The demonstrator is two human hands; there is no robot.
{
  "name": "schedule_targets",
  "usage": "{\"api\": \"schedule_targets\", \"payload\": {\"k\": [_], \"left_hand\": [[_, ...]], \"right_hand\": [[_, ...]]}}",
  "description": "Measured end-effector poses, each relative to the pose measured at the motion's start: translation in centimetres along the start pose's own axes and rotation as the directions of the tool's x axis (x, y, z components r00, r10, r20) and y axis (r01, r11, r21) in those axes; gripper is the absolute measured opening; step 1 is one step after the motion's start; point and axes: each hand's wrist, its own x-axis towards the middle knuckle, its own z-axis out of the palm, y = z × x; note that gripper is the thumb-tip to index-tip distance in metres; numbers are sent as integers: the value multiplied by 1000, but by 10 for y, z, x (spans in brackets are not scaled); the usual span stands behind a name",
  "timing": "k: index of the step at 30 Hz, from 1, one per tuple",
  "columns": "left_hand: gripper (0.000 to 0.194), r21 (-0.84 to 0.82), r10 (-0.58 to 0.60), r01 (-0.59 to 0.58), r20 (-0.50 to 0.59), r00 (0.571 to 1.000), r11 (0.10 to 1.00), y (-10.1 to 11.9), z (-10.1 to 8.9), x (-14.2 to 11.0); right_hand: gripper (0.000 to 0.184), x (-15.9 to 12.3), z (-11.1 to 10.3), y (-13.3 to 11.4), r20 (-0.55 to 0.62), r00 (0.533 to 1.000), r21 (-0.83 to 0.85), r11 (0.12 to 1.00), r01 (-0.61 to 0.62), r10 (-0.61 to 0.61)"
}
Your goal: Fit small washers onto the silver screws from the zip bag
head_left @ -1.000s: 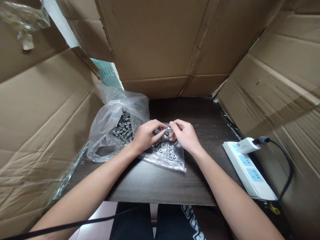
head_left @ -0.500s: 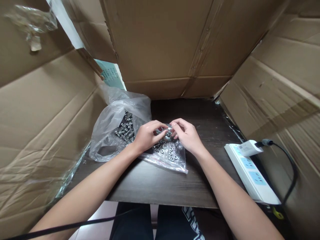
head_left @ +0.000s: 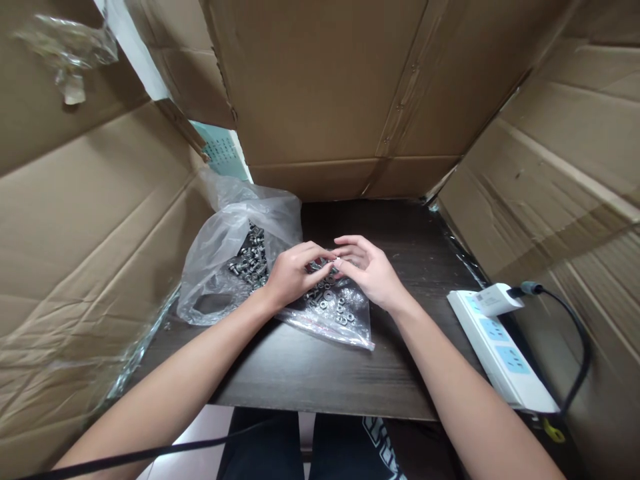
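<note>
a: what has changed for us just now?

b: our right hand [head_left: 370, 272] looks looser. half a second ago its thumb and index finger were curled close at the end of the small metal piece [head_left: 337, 261]; now the index finger reaches out straighter above it, and the thumb lies lower, right beside it.

a: and our left hand [head_left: 291, 273]?

b: much as it was: thumb and index finger narrow, tips seemingly pinched on the piece. whether our right fingers grip it too or only brush it, we cannot tell; they are partly spread and hide most of it.

a: so where is the piece?

b: between our two sets of fingers, over the far part of the flat clear bag [head_left: 350, 336] on the table [head_left: 325, 380]. nuts and washers [head_left: 328, 296] lie there too, in or on the bag, we cannot tell which. left of it is the bigger bag [head_left: 193, 267] with its heap of bolts [head_left: 253, 261].

a: what does the shift mean?

b: we judge that the left pinch bears the piece while the right fingers change their hold.
</note>
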Motion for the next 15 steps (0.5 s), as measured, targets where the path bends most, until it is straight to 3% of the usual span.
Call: {"api": "schedule_targets", "payload": {"k": [5, 11, 15], "left_hand": [[7, -10, -38, 38, 2, 999, 999, 1, 2, 0], [8, 12, -32, 33, -9, 999, 999, 0, 2, 0], [7, 26, -32, 32, 7, 999, 999, 0, 3, -1]], "right_hand": [[28, 0, 0, 1, -146, 984, -79, 991, -112, 99], [44, -1, 1, -1, -7, 998, 54, 997, -60, 60], [29, 1, 0, 1, -144, 982, -23, 992, -124, 119]]}}
